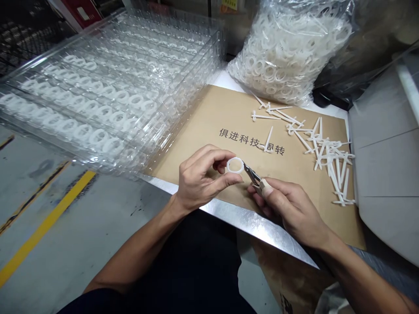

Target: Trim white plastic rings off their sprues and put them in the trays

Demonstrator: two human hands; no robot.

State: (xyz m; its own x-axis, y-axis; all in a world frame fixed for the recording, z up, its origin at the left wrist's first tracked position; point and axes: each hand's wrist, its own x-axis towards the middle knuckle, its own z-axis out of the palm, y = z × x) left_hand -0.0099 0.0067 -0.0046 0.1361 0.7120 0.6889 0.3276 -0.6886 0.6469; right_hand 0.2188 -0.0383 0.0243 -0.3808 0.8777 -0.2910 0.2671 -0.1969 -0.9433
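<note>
Head view: hands (pixel 203 179) (pixel 291 209) over cardboard (pixel 193 131), yellow-striped floor (pixel 75 218).

The right hand (pixel 288 205) covers the handles of the small pliers (pixel 252 173), and the left hand (pixel 203 179) hides one part of the ring (pixel 235 165). The top edge cuts off the bag (pixel 288 52), and the left edge cuts off the trays (pixel 98 96), whose lower layers are difficult to see.

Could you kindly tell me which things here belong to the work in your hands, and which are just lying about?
In use:
left hand holding white plastic ring
right hand holding small cutters at the ring

Lying about:
bag of white rings
clear trays of rings
loose white plastic offcuts
cardboard sheet
</note>
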